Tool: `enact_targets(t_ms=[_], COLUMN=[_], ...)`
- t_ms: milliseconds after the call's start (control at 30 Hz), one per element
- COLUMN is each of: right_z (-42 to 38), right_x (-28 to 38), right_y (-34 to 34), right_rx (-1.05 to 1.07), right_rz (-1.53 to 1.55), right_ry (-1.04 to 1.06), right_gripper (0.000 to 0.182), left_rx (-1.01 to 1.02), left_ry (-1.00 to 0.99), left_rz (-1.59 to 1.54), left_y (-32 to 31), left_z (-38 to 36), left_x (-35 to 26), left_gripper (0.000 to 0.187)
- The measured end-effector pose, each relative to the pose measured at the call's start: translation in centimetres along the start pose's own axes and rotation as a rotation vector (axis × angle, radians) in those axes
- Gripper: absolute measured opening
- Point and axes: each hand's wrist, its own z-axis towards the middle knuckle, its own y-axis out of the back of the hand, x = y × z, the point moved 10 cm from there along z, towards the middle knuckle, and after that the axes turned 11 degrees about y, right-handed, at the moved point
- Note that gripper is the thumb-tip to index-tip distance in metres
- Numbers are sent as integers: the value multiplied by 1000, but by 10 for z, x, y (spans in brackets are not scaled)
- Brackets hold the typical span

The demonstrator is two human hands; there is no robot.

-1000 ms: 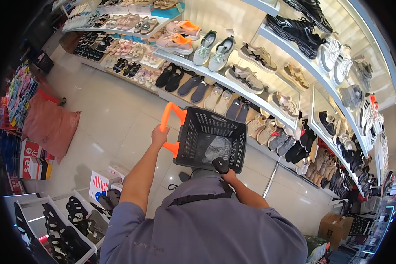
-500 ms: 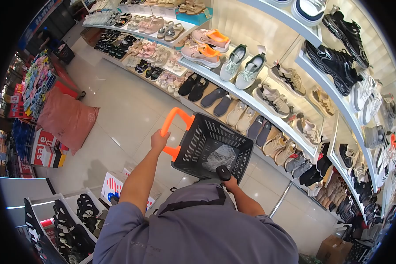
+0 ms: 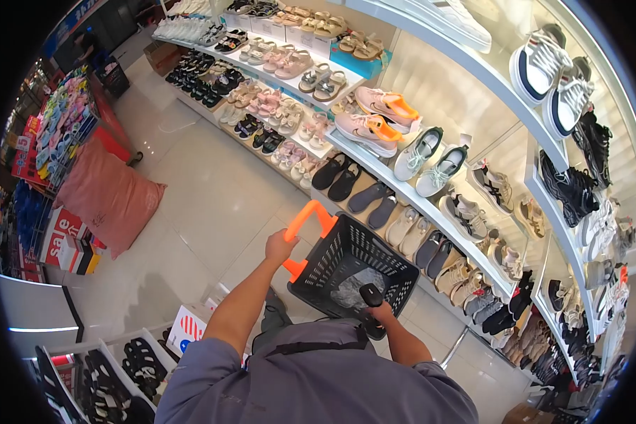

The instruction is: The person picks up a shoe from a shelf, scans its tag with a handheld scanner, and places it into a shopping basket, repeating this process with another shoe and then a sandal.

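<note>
My left hand is wrapped round the orange handle of a black shopping basket. The basket has slotted walls and hangs tilted in front of my body. Crumpled clear plastic lies at its bottom. In my right hand is a black handheld scanner, its rounded head over the near right part of the basket. My right fingers are partly hidden behind the scanner's grip.
Shoe shelves run along the right, with pink-orange sneakers and black slip-ons. On the left floor stands a pink sack beside a sale sign. A rack of black sandals is at lower left. A person is far off.
The shelves have shifted right and down in view. The basket appears slightly right and lower. My right hand and the scanner have moved a little right and down, further over the basket's opening.
</note>
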Motion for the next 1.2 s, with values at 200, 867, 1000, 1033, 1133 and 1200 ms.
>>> enact_targets(t_ms=[200, 867, 1000, 1033, 1133, 1200], right_z=[0, 41, 79, 86, 108, 121], right_x=[40, 215, 236, 242, 260, 268], right_y=[-77, -154, -159, -157, -154, -149], right_rx=[-109, 71, 18, 12, 30, 41], right_rz=[42, 119, 193, 208, 193, 222], right_ry=[-63, -66, -11, -25, 0, 24], right_gripper=[54, 43, 40, 40, 36, 38], left_rx=[125, -160, -217, -218, -281, -204], left_ry=[-53, -18, -29, -29, 29, 179], left_rz=[-10, 180, 173, 157, 127, -13], left_y=[35, 236, 276, 284, 307, 309], left_z=[42, 225, 255, 261, 274, 281], left_x=[7, 66, 98, 106, 133, 154], left_gripper=[38, 34, 33, 32, 31, 32])
